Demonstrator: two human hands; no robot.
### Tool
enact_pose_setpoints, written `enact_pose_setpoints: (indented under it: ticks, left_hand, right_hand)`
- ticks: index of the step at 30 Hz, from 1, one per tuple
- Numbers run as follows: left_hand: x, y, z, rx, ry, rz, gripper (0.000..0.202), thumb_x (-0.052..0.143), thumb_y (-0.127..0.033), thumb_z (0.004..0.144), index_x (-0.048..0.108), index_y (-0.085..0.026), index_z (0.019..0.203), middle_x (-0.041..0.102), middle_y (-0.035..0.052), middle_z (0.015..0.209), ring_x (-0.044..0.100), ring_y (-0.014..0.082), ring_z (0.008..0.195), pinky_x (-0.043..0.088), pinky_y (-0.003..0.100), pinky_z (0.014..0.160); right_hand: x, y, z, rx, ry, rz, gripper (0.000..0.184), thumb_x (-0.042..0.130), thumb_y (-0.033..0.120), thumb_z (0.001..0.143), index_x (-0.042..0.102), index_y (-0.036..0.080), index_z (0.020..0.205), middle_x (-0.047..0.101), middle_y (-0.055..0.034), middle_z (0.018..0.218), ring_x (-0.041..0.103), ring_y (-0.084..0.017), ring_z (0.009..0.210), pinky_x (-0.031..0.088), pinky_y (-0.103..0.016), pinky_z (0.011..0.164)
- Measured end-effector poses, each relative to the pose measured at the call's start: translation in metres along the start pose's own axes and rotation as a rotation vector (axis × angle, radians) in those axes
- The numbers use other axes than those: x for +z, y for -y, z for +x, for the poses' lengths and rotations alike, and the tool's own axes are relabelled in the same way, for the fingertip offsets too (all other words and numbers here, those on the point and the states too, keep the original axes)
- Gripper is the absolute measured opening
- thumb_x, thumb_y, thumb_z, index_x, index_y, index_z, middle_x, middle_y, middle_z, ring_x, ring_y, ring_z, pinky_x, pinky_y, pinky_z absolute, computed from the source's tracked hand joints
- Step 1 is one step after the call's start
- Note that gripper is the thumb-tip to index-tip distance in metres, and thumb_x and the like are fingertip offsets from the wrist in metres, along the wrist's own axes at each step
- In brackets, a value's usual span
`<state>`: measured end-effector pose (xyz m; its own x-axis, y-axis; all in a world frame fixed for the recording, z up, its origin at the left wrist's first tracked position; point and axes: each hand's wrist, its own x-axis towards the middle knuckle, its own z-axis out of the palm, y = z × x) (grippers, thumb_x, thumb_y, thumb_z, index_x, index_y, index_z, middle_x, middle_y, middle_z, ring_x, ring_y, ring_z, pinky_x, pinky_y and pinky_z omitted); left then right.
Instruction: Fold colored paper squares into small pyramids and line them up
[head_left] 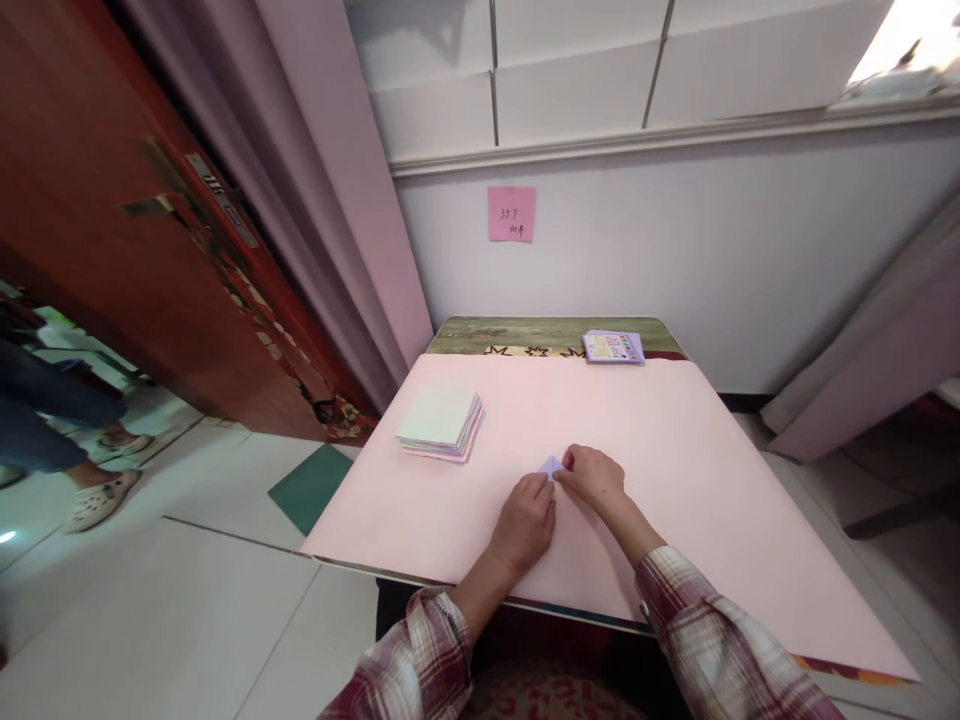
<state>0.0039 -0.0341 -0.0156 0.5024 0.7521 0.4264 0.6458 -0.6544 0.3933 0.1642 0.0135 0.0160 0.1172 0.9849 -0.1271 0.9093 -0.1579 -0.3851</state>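
Observation:
A small folded sheet of light purple paper [551,464] lies on the pink-covered table [660,420], its far end coming to a point. My left hand [523,525] is closed at its near left edge, fingertips curled and pressed onto the paper. From the right, my right hand [596,474] pinches the paper's right side between thumb and fingers. Both hands hide part of the sheet. To the left of them stands a stack of coloured paper [440,420], with a pale green sheet on top.
A printed pack of purple paper [613,347] lies at the table's far edge. A pink note [511,214] is stuck to the wall behind. On the floor at left is a green sheet [311,488], near a red door [150,200] and another person's legs [45,420].

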Motion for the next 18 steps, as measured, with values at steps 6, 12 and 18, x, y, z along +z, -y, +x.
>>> enact_pose_setpoints:
  ticks: [6, 12, 18]
  left_hand:
    - [-0.002, 0.0, -0.001, -0.031, -0.054, -0.027, 0.023, 0.044, -0.013, 0.089, 0.059, -0.016, 0.106, 0.058, 0.0139, 0.116, 0.054, 0.0248, 0.111, 0.049, 0.048, 0.096]
    - [-0.003, 0.004, -0.002, -0.063, -0.107, -0.08, 0.026, 0.047, -0.013, 0.087, 0.06, -0.018, 0.109, 0.057, 0.0126, 0.121, 0.052, 0.0247, 0.114, 0.047, 0.048, 0.098]
    - [-0.022, -0.012, -0.001, -0.386, -0.374, -0.414, 0.007, 0.059, -0.023, 0.083, 0.062, -0.018, 0.087, 0.063, 0.0067, 0.093, 0.059, 0.0207, 0.093, 0.05, 0.039, 0.086]
  right_hand:
    - [0.001, -0.001, -0.003, 0.047, 0.01, 0.123, 0.015, 0.069, 0.038, 0.069, 0.063, 0.025, 0.074, 0.069, 0.0009, 0.073, 0.063, -0.017, 0.068, 0.035, -0.024, 0.052]
    - [0.003, -0.005, -0.012, 0.075, 0.04, 0.405, 0.015, 0.069, 0.036, 0.068, 0.065, 0.023, 0.074, 0.068, 0.0019, 0.068, 0.061, -0.015, 0.064, 0.037, -0.023, 0.052]
    - [0.001, -0.008, -0.046, 0.204, 0.077, 1.411, 0.03, 0.075, 0.044, 0.067, 0.062, 0.019, 0.078, 0.063, 0.0018, 0.065, 0.056, -0.012, 0.054, 0.042, -0.022, 0.047]
